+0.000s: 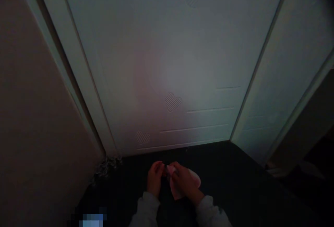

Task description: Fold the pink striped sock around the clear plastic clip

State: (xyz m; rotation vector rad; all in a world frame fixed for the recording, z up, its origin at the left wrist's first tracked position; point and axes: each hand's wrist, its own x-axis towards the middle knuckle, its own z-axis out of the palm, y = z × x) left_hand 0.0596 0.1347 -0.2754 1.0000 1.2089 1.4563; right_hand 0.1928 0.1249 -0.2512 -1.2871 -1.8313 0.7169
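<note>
Low in the dim head view, my right hand [184,180] is closed on a pink-and-white cloth [176,192]. One rounded end of this cloth shows past the right side of my hand, and a corner hangs below it. Its full shape is hidden by my fingers, so its exact kind is unclear. My left hand [154,178] is just to the left, with its fingers curled together close to the cloth's left end. Whatever lies between those fingers is too dark and small to make out.
A pale door panel [156,63] with embossed hearts and lines rises in front of me. Dark floor [221,185] lies beneath my hands. Crumpled, shiny material [104,166] sits at the left corner, beside a brownish wall [39,133]. A pixelated bluish patch [92,220] is at bottom left.
</note>
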